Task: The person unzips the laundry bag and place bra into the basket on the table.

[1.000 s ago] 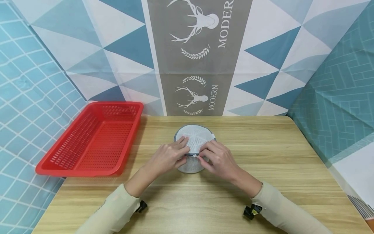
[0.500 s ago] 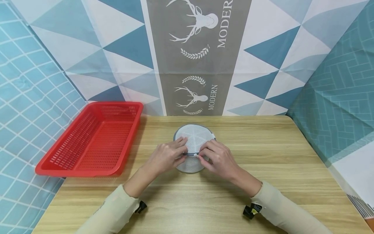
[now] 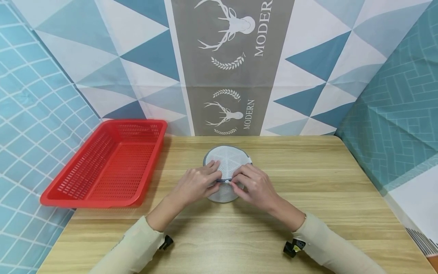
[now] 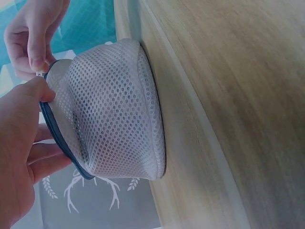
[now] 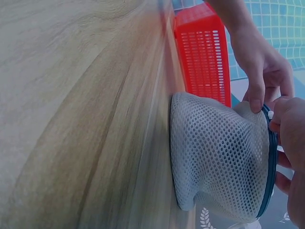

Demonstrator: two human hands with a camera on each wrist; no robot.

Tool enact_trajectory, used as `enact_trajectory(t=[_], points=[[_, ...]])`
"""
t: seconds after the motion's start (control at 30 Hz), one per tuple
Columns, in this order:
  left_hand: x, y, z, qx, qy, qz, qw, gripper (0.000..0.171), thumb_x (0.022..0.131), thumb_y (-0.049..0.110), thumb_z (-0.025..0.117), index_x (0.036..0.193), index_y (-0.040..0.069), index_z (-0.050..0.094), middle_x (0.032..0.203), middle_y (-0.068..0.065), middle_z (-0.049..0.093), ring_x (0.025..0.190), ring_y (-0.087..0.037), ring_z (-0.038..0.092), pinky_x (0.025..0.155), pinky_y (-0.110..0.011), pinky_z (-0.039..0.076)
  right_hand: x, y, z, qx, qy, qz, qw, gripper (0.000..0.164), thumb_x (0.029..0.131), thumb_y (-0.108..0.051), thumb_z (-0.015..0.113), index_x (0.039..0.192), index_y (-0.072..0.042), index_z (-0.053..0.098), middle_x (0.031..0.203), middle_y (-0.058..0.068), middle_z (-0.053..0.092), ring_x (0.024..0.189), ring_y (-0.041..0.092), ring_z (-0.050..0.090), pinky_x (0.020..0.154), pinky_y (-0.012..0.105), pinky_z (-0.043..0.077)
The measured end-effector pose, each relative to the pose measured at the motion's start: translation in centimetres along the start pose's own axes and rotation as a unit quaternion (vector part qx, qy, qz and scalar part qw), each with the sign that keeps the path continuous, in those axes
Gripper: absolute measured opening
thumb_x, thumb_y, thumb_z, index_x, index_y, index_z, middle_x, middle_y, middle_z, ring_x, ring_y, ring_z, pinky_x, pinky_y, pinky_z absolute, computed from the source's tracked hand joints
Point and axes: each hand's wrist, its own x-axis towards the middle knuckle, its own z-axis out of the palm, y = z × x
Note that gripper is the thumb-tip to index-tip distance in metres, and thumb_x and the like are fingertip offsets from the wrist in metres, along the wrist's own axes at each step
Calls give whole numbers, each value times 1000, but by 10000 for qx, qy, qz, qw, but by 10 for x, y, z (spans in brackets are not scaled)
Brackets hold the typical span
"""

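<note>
Pale wood grain is streaking the desk (image 3: 308, 182), where a squat, drum-shaped mesh bag (image 4: 109, 109) is standing upright, its soft white honeycomb netting buckling at the sides. Its round top is showing a dark blue rim (image 5: 272, 162). One grip, the left hand (image 3: 197, 182), is pinching that rim – the right hand (image 3: 254, 186) is pinching a tiny white tab (image 3: 228, 181) there. Farther left, a red plastic basket (image 3: 123, 167) is resting, slotted and rectangular – behind, a triangle-printed backdrop (image 3: 150, 53) is hanging.
</note>
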Motion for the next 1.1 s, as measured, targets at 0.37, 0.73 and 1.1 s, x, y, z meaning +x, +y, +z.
enact_trajectory(t=[0.37, 0.73, 1.1], points=[[-1, -1, 0, 53, -101, 50, 9999, 26, 86, 16, 89, 92, 12, 64, 132, -23, 82, 117, -38, 85, 59, -39, 66, -1, 2, 2, 40, 103, -32, 9999, 11, 85, -5, 88, 87, -10, 79, 96, 0, 77, 84, 14, 67, 70, 26, 55], [-2, -1, 0, 72, -5, 60, 10000, 24, 85, 15, 84, 89, 11, 60, 131, -24, 82, 117, -38, 85, 53, -37, 61, -2, 5, 0, 32, 144, -76, 9999, 11, 85, -4, 88, 87, -10, 79, 95, 1, 77, 84, 14, 68, 70, 26, 56], [-1, -2, -2, 342, 238, -184, 9990, 30, 83, 28, 93, 92, 18, 66, 130, -14, 85, 112, -30, 87, 48, -17, 14, 0, 4, -1, 41, 179, -83, 9998, 9, 86, -5, 86, 86, -10, 78, 94, 0, 76, 82, 13, 66, 68, 24, 55]])
